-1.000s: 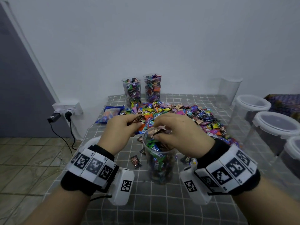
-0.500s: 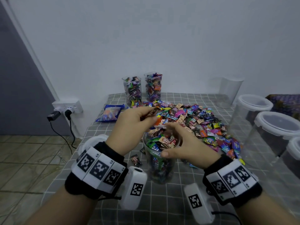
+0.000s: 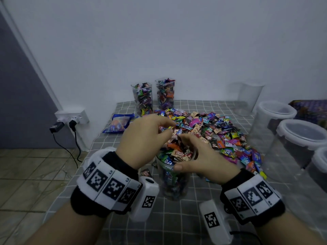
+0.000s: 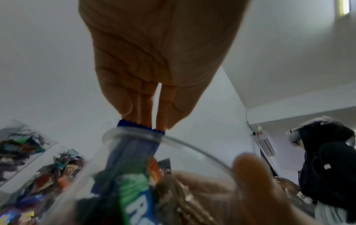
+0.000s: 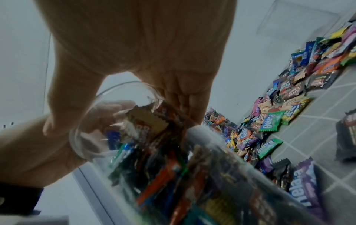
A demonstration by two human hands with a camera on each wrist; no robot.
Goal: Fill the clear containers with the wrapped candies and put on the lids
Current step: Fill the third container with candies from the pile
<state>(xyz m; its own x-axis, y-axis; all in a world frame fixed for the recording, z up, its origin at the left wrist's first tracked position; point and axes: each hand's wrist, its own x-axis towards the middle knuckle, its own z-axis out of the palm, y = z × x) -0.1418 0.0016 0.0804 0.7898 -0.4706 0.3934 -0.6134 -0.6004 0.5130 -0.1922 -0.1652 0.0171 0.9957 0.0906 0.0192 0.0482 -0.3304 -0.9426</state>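
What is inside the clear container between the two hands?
The clear container holds wrapped candies heaped to its rim, coffee-candy and Relaxa wrappers on top. The left hand and right hand cover part of the opening, hiding candies there; the bottom layers are blurred.

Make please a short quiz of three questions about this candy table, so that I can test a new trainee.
1. True or false: the front container already has its lid on.
2. Which hand grips the front container near its rim? A: the left. B: the right. C: neither.
3. Fill in the number: ___ candy-filled containers stand at the back by the wall.

Key:
1. False. It is open, with candies heaped to the rim.
2. B. The right hand is curled round it.
3. Two.
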